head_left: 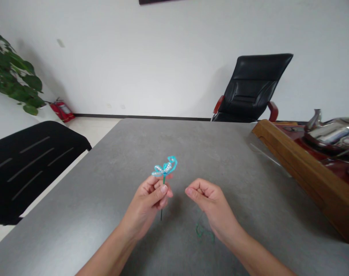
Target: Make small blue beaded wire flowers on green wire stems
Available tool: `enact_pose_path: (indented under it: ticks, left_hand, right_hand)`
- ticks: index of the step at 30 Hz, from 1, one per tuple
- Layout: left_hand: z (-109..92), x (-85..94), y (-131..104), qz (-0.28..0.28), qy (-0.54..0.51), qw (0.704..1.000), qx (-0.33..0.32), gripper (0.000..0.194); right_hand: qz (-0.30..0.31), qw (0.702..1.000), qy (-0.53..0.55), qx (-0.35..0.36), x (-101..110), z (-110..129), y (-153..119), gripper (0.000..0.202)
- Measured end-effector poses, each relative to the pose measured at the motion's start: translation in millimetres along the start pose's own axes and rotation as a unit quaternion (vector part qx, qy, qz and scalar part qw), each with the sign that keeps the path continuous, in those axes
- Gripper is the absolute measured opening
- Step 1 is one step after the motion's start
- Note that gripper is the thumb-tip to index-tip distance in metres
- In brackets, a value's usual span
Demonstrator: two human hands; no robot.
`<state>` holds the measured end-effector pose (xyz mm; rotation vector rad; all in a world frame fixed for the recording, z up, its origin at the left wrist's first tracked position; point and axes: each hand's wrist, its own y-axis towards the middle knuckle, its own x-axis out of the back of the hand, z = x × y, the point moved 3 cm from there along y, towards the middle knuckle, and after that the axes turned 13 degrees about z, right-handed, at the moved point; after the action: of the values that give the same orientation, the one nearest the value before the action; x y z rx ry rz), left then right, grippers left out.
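Between the thumb and fingers of my left hand (pixel 153 199) is the green stem of a small beaded flower (pixel 165 168). Its light-blue petals, edged in blue and set with pale beads, stand above the fingers, and the stem's lower end pokes out below. My right hand (pixel 204 197) is closed in a pinch a little to the right, apart from the flower. What those fingertips hold, if anything, is too small to make out. A curled green thread (pixel 203 232) hangs or lies below the right hand; I cannot tell which.
The grey table (pixel 119 153) spreads beneath both hands. At right stands a wooden tea tray (pixel 301 168) bearing a metal kettle (pixel 332 132). A black office chair (pixel 255 84) is beyond the far edge, another black chair (pixel 33 165) at left, near a plant (pixel 16 73) and red fire extinguisher (pixel 62 110).
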<state>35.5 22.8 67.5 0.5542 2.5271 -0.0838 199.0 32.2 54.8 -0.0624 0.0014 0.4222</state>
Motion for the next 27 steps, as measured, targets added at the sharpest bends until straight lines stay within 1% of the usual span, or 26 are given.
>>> enact_pose_path:
  ticks: [3, 9, 11, 15, 18, 22, 23, 25, 27]
  left_hand:
    - [1.3, 1.3, -1.5, -0.014, 0.004, 1.000, 0.016, 0.017]
    - [-4.0, -3.1, -2.0, 0.012, 0.014, 1.000, -0.002, 0.014]
    - [-5.7, -2.9, -3.2, 0.010, 0.032, 0.999, -0.001, 0.016]
    - [-4.5, 0.1, -6.2, -0.005, 0.066, 0.998, 0.021, 0.024]
    - [-1.2, 2.7, -7.5, -0.005, 0.075, 0.997, 0.013, 0.022]
    - [1.8, 3.6, -7.6, 0.020, 0.078, 0.997, -0.001, 0.017]
    - [1.3, 3.0, -7.3, 0.025, 0.081, 0.996, -0.004, 0.016]
    - [-1.2, 1.0, -6.6, 0.030, 0.090, 0.995, -0.011, 0.012]
    - [-4.2, -1.8, -5.9, 0.036, 0.098, 0.994, -0.018, 0.011]
  right_hand:
    - [-0.006, 1.000, -0.007, 0.002, 3.5, -1.9, -2.9, 0.029]
    - [-0.024, 0.999, -0.038, 0.021, 11.8, 2.0, -6.1, 0.028]
    - [-0.039, 0.998, -0.045, 0.022, 16.9, 1.2, -5.9, 0.029]
    - [-0.070, 0.996, -0.057, 0.025, 28.7, -4.4, -5.1, 0.029]
    - [-0.096, 0.992, -0.075, 0.027, 37.3, -8.3, -4.3, 0.028]
    - [-0.133, 0.984, -0.115, 0.033, 47.7, -11.2, -1.8, 0.027]
    - [-0.130, 0.982, -0.137, 0.028, 49.2, -11.7, -0.7, 0.028]
    - [-0.097, 0.972, -0.211, 0.028, 49.1, -10.6, 1.3, 0.031]
    - [-0.056, 0.949, -0.305, 0.060, 44.5, -5.1, 0.5, 0.030]
